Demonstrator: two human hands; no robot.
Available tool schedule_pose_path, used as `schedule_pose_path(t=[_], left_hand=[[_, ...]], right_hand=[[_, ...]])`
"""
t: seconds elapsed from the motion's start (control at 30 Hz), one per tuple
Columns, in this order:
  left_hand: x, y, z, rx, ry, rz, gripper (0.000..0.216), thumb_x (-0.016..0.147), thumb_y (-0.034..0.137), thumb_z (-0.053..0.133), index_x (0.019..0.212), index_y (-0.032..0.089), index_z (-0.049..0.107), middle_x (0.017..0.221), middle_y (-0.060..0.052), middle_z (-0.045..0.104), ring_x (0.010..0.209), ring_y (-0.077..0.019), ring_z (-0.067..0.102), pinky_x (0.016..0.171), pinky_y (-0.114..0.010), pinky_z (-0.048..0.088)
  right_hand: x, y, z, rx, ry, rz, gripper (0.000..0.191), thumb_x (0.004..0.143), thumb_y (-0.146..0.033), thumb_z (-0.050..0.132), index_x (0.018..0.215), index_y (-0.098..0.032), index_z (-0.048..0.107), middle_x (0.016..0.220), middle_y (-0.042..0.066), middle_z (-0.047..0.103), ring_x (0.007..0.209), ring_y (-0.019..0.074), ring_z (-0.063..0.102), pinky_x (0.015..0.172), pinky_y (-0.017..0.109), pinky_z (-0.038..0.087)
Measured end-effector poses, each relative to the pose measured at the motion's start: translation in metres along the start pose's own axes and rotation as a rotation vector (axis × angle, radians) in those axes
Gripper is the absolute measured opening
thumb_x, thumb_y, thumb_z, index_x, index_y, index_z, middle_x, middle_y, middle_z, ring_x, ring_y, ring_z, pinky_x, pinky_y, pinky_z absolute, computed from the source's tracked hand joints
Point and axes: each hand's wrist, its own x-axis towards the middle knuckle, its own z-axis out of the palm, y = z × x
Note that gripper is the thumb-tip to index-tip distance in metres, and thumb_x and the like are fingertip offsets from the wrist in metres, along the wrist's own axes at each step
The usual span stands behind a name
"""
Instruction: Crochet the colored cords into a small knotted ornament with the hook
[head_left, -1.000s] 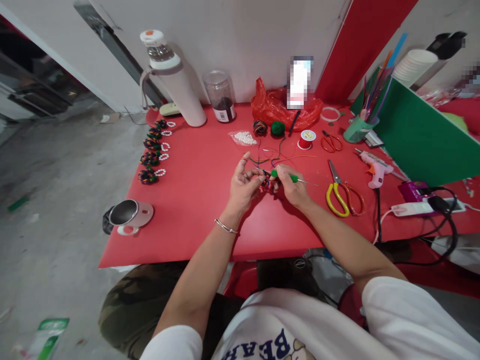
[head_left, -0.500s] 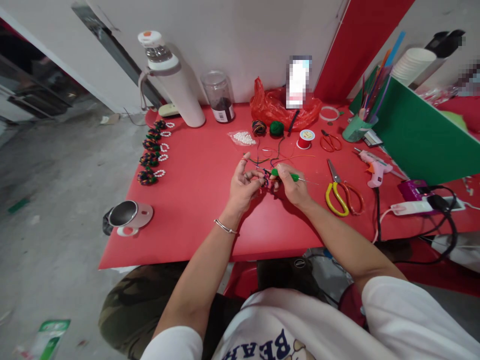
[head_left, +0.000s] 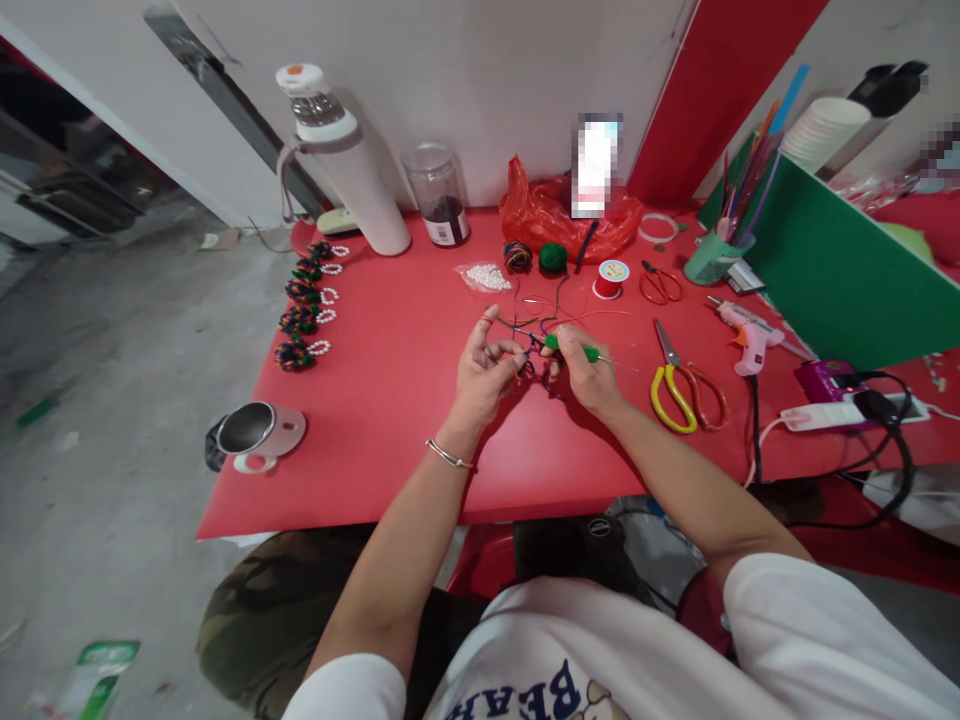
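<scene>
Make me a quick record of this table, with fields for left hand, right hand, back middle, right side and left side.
Left hand: pinching a small dark multicoloured yarn piece, index finger raised
Right hand: holding a green-handled metal hook
Back middle: dark multicoloured yarn ball beside a green yarn ball, before a crumpled red plastic bag
Right side: metal scissors with yellow and orange-red handles; pink glue gun
Left side: five dark multicoloured yarn bunches with white bead loops; pale mug

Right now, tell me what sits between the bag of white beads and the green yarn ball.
A dark multicoloured yarn ball sits between the bag of white beads and the green yarn ball, seen in the head view.
</scene>
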Motion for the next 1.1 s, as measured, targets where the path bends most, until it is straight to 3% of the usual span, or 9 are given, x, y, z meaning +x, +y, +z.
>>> schedule_pose_path(t=[0.27,0.43,0.53,0.67,0.8,0.9,1.03,1.1], left_hand=[[0.001,0.001,-0.005,-0.049,-0.037,-0.046,0.102,0.068,0.015,0.092,0.158,0.026,0.044,0.077,0.005,0.073,0.044,-0.0052,0.048,0.041,-0.02,0.026],[0.002,0.002,-0.007,-0.045,-0.028,-0.058,0.097,0.066,0.015,0.091,0.153,0.022,0.05,0.076,0.004,0.074,0.044,-0.0053,0.047,0.04,-0.02,0.025],[0.001,0.005,-0.006,-0.009,-0.009,-0.034,0.097,0.068,0.013,0.089,0.155,0.023,0.048,0.076,0.004,0.074,0.043,-0.0049,0.046,0.039,-0.02,0.025],[-0.001,0.005,-0.001,-0.001,0.017,-0.008,0.1,0.068,0.009,0.088,0.157,0.024,0.045,0.074,0.005,0.073,0.047,-0.0058,0.052,0.042,-0.018,0.031],[-0.001,0.007,-0.001,-0.12,-0.038,-0.14,0.09,0.067,0.013,0.09,0.148,0.024,0.053,0.074,0.006,0.073,0.038,-0.002,0.037,0.036,-0.018,0.02],[-0.001,0.012,-0.006,-0.153,-0.101,-0.242,0.079,0.064,0.012,0.091,0.136,0.021,0.062,0.075,0.005,0.073,0.036,0.0002,0.028,0.035,-0.018,0.012],[0.0,0.018,-0.013,-0.047,-0.132,-0.282,0.063,0.062,0.011,0.091,0.122,0.016,0.071,0.072,0.003,0.072,0.036,0.001,0.027,0.036,-0.019,0.011],[0.0,0.019,-0.016,0.031,-0.137,-0.28,0.059,0.062,0.011,0.09,0.118,0.015,0.073,0.068,0.003,0.069,0.036,0.0005,0.028,0.037,-0.019,0.013]], right_hand=[[0.004,0.007,0.005,0.154,0.014,0.144,0.063,0.088,-0.082,0.058,0.075,-0.022,0.07,0.054,-0.003,0.056,0.048,0.0119,0.055,0.05,0.026,0.048],[0.008,0.014,0.001,0.175,-0.012,0.157,0.061,0.088,-0.082,0.058,0.076,-0.023,0.07,0.057,-0.002,0.059,0.048,0.0127,0.053,0.049,0.028,0.048],[0.008,0.008,-0.002,-0.026,0.0,0.041,0.056,0.096,-0.073,0.056,0.075,-0.023,0.07,0.063,-0.001,0.061,0.054,0.0135,0.056,0.057,0.03,0.05],[0.005,0.004,-0.001,-0.359,0.01,-0.3,0.046,0.105,-0.058,0.052,0.08,-0.022,0.069,0.079,0.004,0.066,0.081,0.0186,0.064,0.08,0.035,0.054],[0.002,0.007,0.003,-0.349,0.02,-0.438,0.038,0.105,-0.054,0.053,0.093,-0.023,0.071,0.092,0.006,0.07,0.091,0.0205,0.067,0.085,0.038,0.056],[0.003,0.009,0.003,-0.188,0.002,-0.303,0.047,0.102,-0.064,0.053,0.088,-0.024,0.073,0.084,0.006,0.07,0.086,0.0215,0.069,0.083,0.039,0.058],[0.01,0.013,-0.002,0.164,-0.028,0.147,0.055,0.09,-0.075,0.063,0.079,-0.022,0.074,0.069,0.003,0.069,0.057,0.0161,0.062,0.059,0.033,0.057],[0.015,0.015,-0.005,0.27,-0.096,0.278,0.053,0.081,-0.072,0.074,0.072,-0.02,0.073,0.065,0.003,0.069,0.05,0.0138,0.059,0.051,0.029,0.054]])
